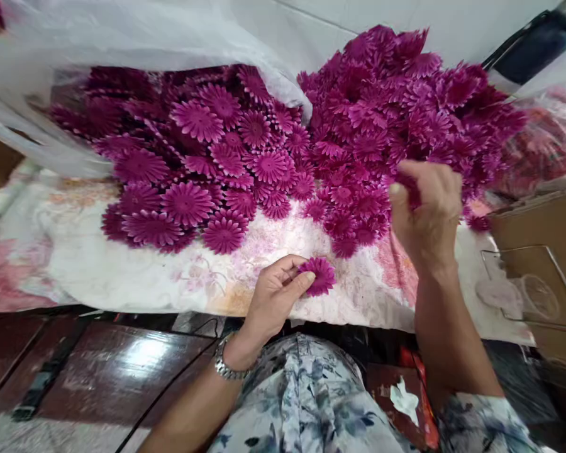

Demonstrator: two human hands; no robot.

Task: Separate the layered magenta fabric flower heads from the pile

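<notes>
1. Here, a single magenta flower sits at the tips of the left hand, pinched at its edge between thumb and fingers, just above the front edge of a cloth-covered bench.

2. The right hand is raised over the near side of the right-hand heap, well apart from the pinched flower. Its thumb and fingers curve towards each other around a patch of dark magenta; blur means I cannot tell whether it grips a flower or the heap shows behind.

3. The pinched flower is flat and round, with many narrow petals around a small centre.

4. The left-hand heap spills from a translucent, crinkled plastic bag; its flowers have pale-tipped petals and lie in overlapping layers. The right-hand heap is taller, looser and ruffled.

5. The bench covering is creased and off-white, with faded pink and orange blossoms.

6. A metal-link watch circles the left wrist.
</notes>
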